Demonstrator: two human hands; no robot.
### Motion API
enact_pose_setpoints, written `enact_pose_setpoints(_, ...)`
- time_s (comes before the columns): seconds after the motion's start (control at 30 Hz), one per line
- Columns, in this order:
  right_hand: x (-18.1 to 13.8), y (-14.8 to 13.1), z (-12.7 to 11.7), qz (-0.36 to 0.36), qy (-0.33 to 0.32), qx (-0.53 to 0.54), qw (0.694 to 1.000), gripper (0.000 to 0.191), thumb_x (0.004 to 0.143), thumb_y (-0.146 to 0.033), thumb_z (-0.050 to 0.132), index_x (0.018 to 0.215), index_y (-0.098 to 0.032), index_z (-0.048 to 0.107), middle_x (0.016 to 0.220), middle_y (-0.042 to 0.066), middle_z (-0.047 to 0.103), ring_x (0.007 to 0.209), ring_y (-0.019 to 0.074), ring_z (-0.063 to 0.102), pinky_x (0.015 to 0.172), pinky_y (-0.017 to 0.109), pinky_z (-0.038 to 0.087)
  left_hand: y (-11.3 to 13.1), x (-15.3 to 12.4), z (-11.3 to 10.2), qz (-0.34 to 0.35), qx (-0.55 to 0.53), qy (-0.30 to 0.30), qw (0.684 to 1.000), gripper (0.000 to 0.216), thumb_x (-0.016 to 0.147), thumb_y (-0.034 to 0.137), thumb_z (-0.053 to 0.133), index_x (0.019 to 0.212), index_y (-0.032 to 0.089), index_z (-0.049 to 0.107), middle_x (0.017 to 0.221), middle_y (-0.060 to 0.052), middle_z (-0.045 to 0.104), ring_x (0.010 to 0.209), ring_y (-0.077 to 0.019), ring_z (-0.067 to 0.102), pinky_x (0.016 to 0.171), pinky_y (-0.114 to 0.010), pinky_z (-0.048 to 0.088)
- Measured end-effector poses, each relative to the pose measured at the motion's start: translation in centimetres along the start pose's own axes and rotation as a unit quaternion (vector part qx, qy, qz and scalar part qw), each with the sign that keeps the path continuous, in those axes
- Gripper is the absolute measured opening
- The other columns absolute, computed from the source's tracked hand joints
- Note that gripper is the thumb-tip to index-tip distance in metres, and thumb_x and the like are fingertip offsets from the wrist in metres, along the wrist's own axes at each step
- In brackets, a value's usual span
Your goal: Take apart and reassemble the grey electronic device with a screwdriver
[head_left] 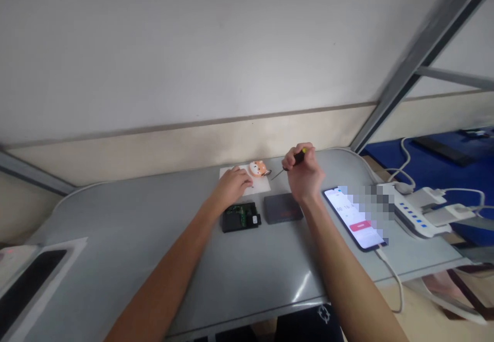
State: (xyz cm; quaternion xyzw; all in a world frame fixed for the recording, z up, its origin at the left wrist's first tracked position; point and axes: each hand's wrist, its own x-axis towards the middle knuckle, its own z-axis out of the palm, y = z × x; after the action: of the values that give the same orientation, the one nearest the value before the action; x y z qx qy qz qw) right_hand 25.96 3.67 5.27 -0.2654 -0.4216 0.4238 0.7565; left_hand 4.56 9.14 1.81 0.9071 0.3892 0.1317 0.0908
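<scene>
My right hand (305, 173) is wrapped round the dark handle of a screwdriver (299, 156) with a yellow end. Its thin shaft slants down to the left, the tip near the white paper (262, 185). On that paper my left hand (232, 183) rests with its fingers curled together; a tiny dark speck shows by the fingertips, too small to name. An orange-and-white animal-face case (258, 168) with a dark ring lies on the paper beside it. Below my left wrist is an open black casing with a green circuit board (242, 217). A flat grey cover (283, 208) lies to its right, partly behind my right wrist.
A lit phone (355, 218) on a charging cable lies right of my right forearm. Beyond it stands a white power strip (415, 210) with adapters plugged in. A dark flat device (31, 280) sits at the far left. The wall borders the grey table's (127, 234) back edge.
</scene>
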Motion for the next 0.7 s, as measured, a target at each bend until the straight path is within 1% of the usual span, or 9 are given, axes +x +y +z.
enact_pose_setpoints(0.07,0.3,-0.2,-0.6,-0.007,-0.007,-0.03,1.0,0.035,0.097,-0.06,0.049,0.086,-0.027,0.046,0.069,-0.002,0.038,0.059,0.0168,0.039,0.061,0.033,0.038,0.3,-0.9,0.1,-0.003,-0.002,-0.003,1.0,0.019,0.101,0.022,0.06,0.099,0.022,0.078,0.105,-0.006,0.077,0.106,-0.0263,0.065,0.098,-0.043,0.05)
enact_pose_setpoints(0.17,0.4,-1.4,-1.3,-0.019,-0.051,-0.127,0.99,0.039,0.098,-0.063,0.048,0.086,-0.026,0.051,0.071,0.0,0.046,0.063,0.0174,0.043,0.062,0.033,0.038,1.7,-3.9,-0.1,-0.019,-0.026,0.021,0.999,0.029,0.104,0.033,0.057,0.128,0.024,0.071,0.128,-0.007,0.073,0.119,-0.0269,0.063,0.106,-0.046,0.048)
enact_pose_setpoints(0.23,0.3,-2.7,-1.5,-0.019,-0.108,-0.222,0.969,0.038,0.098,-0.06,0.052,0.085,-0.024,0.056,0.074,0.001,0.052,0.067,0.0173,0.047,0.065,0.033,0.039,3.1,-6.3,0.0,-0.015,-0.049,0.01,0.999,0.058,0.095,0.05,0.07,0.147,0.027,0.057,0.146,-0.008,0.063,0.132,-0.0296,0.057,0.113,-0.048,0.045)
enact_pose_setpoints(0.27,0.2,-3.4,-1.7,-0.006,-0.142,-0.28,0.95,0.035,0.097,-0.056,0.056,0.086,-0.024,0.059,0.077,0.002,0.056,0.069,0.0172,0.048,0.067,0.033,0.039,3.7,-7.4,0.2,-0.018,-0.051,-0.003,0.999,0.072,0.089,0.056,0.075,0.151,0.028,0.053,0.151,-0.008,0.059,0.137,-0.0317,0.054,0.116,-0.05,0.043)
enact_pose_setpoints(0.3,0.0,-3.9,-1.7,0.015,-0.174,-0.339,0.925,0.03,0.096,-0.052,0.06,0.087,-0.023,0.062,0.079,0.002,0.059,0.071,0.0169,0.05,0.067,0.032,0.04,4.1,-8.3,0.5,-0.025,-0.054,-0.012,0.998,0.077,0.088,0.057,0.076,0.154,0.029,0.05,0.153,-0.009,0.058,0.139,-0.0322,0.053,0.118,-0.051,0.042)
enact_pose_setpoints(0.4,-0.6,-4.8,-2.0,0.094,-0.255,-0.466,0.842,0.017,0.093,-0.041,0.065,0.094,-0.024,0.069,0.092,0.003,0.07,0.078,0.0181,0.057,0.071,0.032,0.043,4.6,-9.8,1.3,-0.049,-0.072,-0.013,0.996,0.069,0.091,0.052,0.075,0.152,0.031,0.052,0.149,-0.007,0.061,0.137,-0.031,0.056,0.118,-0.051,0.042)
enact_pose_setpoints(0.5,-0.8,-4.4,-2.4,0.168,-0.3,-0.517,0.784,0.017,0.088,-0.034,0.067,0.102,-0.025,0.072,0.102,0.004,0.074,0.085,0.0207,0.063,0.075,0.032,0.046,4.2,-9.5,1.5,-0.072,-0.1,0.004,0.992,0.065,0.088,0.045,0.08,0.147,0.033,0.057,0.142,-0.006,0.067,0.131,-0.0309,0.06,0.115,-0.05,0.046)
enact_pose_setpoints(0.57,-0.8,-3.8,-2.7,0.202,-0.31,-0.531,0.763,0.021,0.085,-0.034,0.069,0.104,-0.026,0.071,0.103,0.004,0.075,0.087,0.0219,0.065,0.077,0.033,0.047,4.0,-9.0,1.0,-0.076,-0.118,0.015,0.99,0.063,0.085,0.041,0.083,0.144,0.033,0.06,0.138,-0.005,0.069,0.128,-0.0304,0.062,0.114,-0.05,0.047)
enact_pose_setpoints(0.7,-0.6,-2.8,-3.6,0.232,-0.335,-0.536,0.74,0.024,0.083,-0.035,0.071,0.105,-0.027,0.07,0.1,0.004,0.075,0.088,0.0235,0.068,0.078,0.034,0.05,4.9,-8.8,-0.5,-0.07,-0.146,0.062,0.985,0.063,0.085,0.037,0.084,0.142,0.034,0.06,0.14,-0.005,0.068,0.129,-0.0286,0.061,0.114,-0.049,0.047)
